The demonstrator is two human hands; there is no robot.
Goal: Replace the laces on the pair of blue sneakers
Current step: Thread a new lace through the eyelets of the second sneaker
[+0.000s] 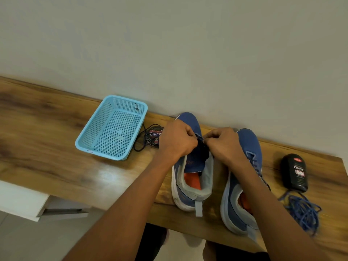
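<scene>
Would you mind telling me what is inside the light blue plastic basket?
The light blue plastic basket shows only its perforated floor; nothing visibly lies inside. Its near wall hides a thin strip of floor.

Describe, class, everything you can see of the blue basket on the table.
The basket is a light blue, rectangular tray that looks like plastic, with rounded corners and perforated mesh walls and floor. It sits upright and open-topped on the wooden table, turned at an angle, near the wall. It looks empty. Small dark marks show on its far wall and near rim. A black lace lies just beside it; neither hand touches it.
</scene>
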